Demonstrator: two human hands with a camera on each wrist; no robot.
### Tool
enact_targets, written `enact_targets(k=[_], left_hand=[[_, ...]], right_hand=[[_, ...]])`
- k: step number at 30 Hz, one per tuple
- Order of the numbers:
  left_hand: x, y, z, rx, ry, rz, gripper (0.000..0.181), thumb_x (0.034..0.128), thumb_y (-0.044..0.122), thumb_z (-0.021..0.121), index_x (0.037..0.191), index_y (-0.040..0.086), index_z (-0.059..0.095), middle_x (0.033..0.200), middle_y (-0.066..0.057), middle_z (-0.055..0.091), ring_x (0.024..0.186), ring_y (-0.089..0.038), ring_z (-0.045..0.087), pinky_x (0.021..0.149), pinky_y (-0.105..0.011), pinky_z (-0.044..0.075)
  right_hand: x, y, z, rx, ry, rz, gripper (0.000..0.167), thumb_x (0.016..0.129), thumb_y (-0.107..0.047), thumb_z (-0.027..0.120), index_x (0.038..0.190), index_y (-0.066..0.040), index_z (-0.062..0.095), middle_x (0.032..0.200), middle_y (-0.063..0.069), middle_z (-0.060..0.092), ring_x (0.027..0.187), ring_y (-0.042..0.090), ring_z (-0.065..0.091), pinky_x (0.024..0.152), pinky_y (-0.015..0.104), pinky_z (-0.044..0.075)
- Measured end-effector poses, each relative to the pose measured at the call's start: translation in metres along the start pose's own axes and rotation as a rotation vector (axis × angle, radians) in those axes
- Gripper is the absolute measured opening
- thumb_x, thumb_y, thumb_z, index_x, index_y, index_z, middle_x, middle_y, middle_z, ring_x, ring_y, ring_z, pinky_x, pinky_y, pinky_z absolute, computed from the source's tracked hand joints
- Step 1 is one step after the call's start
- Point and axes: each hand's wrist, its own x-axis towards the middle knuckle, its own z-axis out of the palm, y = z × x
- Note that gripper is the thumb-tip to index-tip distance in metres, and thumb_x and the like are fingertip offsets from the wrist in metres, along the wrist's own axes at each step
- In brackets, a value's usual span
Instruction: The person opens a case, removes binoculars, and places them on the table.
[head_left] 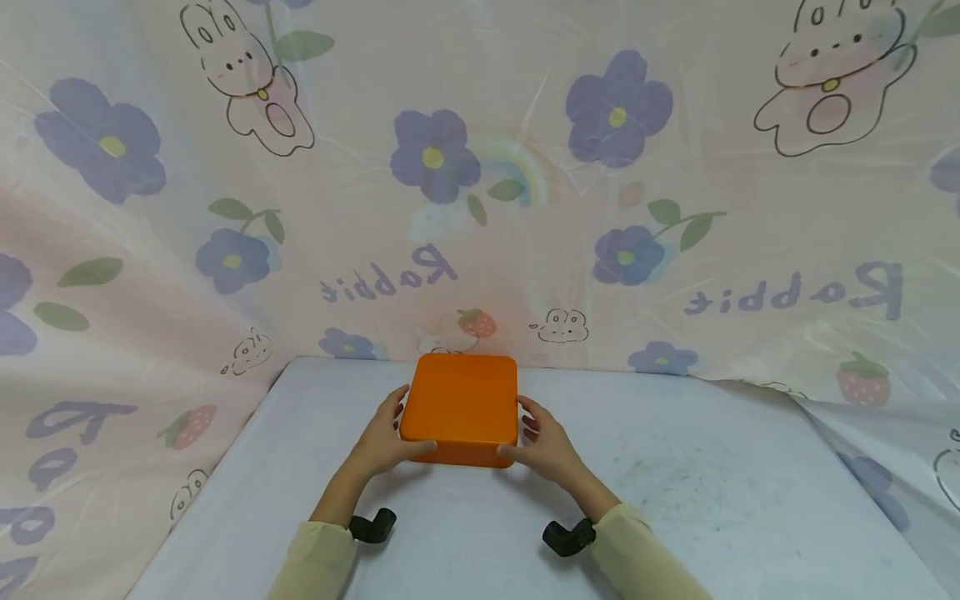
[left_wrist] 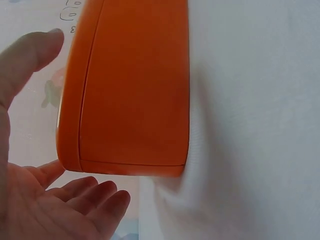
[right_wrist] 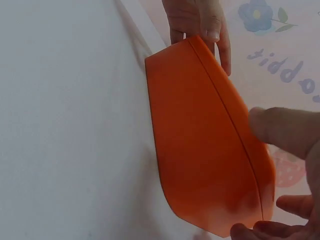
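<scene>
An orange box (head_left: 463,398) with rounded corners sits on the white table, towards its back edge. A seam below the top marks off a lid, seen along the box's side in the left wrist view (left_wrist: 137,90) and the right wrist view (right_wrist: 200,135). My left hand (head_left: 382,437) is at the box's left side, fingers loosely bent near a corner, thumb held off it in the left wrist view. On the right side is my right hand (head_left: 551,442), its thumb at the lid's edge and its fingers loosely spread by the corner. Whether the fingertips press the box is unclear.
A white cloth covers the table (head_left: 690,483), with faint stains on the right. Behind and beside it hangs a pale curtain (head_left: 517,242) printed with flowers and rabbits. Dark wrist-worn devices (head_left: 568,538) sit at both sleeve cuffs.
</scene>
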Motion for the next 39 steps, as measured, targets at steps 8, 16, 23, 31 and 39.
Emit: enact_targets(k=[8,16,23,31,39], left_hand=[[0.004,-0.005,0.001,0.02,-0.014,0.017,0.112,0.0648,0.031,0.089,0.153,0.018,0.021,0.157,-0.014,0.029,0.139,-0.039,0.036,0.11,-0.06,0.034],[0.005,-0.003,0.001,0.014,-0.016,0.009,0.108,0.0679,0.023,0.087,0.153,0.015,0.022,0.155,-0.011,0.033,0.137,-0.033,0.041,0.112,-0.055,0.034],[0.004,-0.002,0.001,0.063,-0.013,0.007,0.104,0.0682,0.02,0.087,0.152,0.013,0.025,0.153,-0.012,0.037,0.134,-0.033,0.044,0.111,-0.056,0.035],[0.005,-0.008,-0.001,0.003,-0.025,0.014,0.1,0.0685,0.015,0.086,0.151,0.017,0.03,0.154,-0.01,0.037,0.138,-0.033,0.041,0.114,-0.053,0.033],[0.007,-0.012,-0.004,-0.005,-0.033,0.01,0.099,0.0674,0.017,0.087,0.15,0.019,0.033,0.154,-0.008,0.038,0.14,-0.033,0.039,0.113,-0.05,0.035]], right_hand=[[0.002,-0.004,0.005,-0.052,0.0,-0.031,0.097,0.07,-0.02,0.086,0.149,-0.009,0.033,0.151,0.018,0.038,0.132,0.038,0.047,0.105,0.049,0.043],[0.003,-0.006,0.008,-0.116,0.009,-0.075,0.096,0.07,-0.019,0.086,0.149,-0.005,0.032,0.149,0.017,0.041,0.132,0.034,0.049,0.105,0.047,0.044],[0.003,-0.008,0.007,-0.134,0.0,-0.075,0.095,0.071,-0.02,0.085,0.149,-0.004,0.033,0.149,0.016,0.043,0.129,0.033,0.052,0.103,0.046,0.046],[0.004,-0.011,0.006,-0.136,-0.016,-0.082,0.093,0.071,-0.015,0.084,0.148,0.0,0.034,0.149,0.017,0.042,0.129,0.033,0.052,0.101,0.045,0.048],[0.005,-0.013,0.007,-0.143,-0.017,-0.075,0.091,0.071,-0.013,0.084,0.147,0.0,0.036,0.151,0.016,0.04,0.133,0.033,0.049,0.1,0.044,0.049]])
